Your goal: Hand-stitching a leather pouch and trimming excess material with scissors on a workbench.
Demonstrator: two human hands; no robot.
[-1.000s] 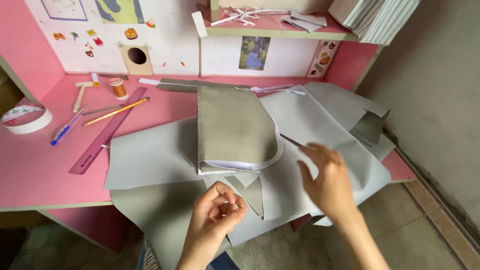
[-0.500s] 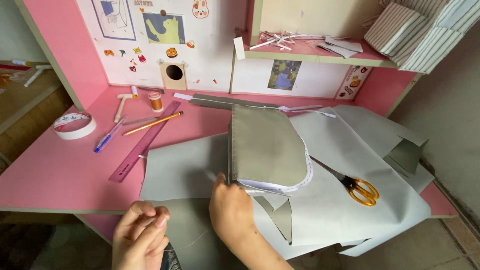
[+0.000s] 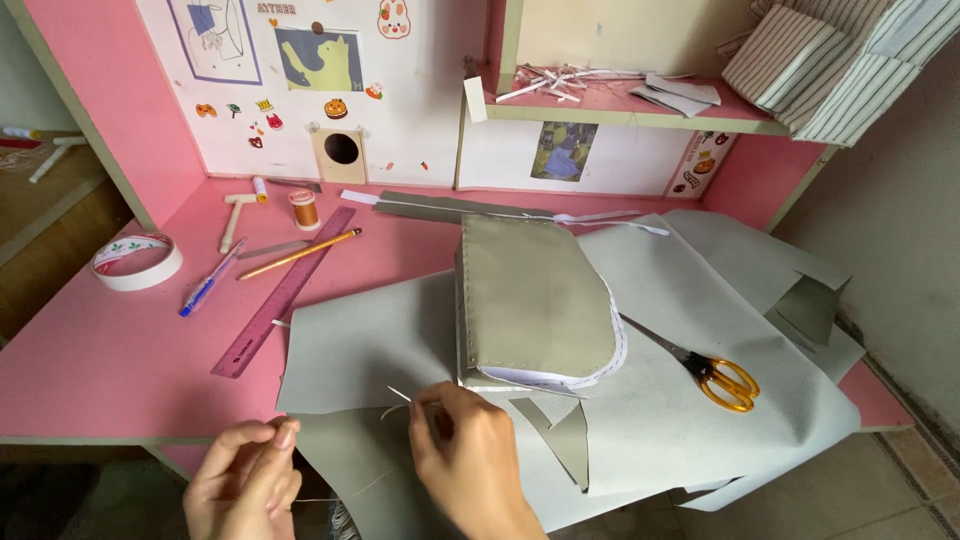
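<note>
Pink bench point(image 3: 90, 370) fills the view, grey sheets spread across it. At six o'clock the right hand point(image 3: 470, 455) pinches a needle point(image 3: 400, 395) in closed fingers while the left hand point(image 3: 245, 480), fingers pressed together, draws its thread point(image 3: 350, 490) taut. Beyond at twelve o'clock lies the stitched grey pouch point(image 3: 530, 300), orange scissors point(image 3: 715, 375) parked at two o'clock within reach.

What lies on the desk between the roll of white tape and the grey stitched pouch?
In the head view, between the tape roll and the pouch lie a blue pen, a yellow pencil, a purple ruler and grey sheet material.
</note>
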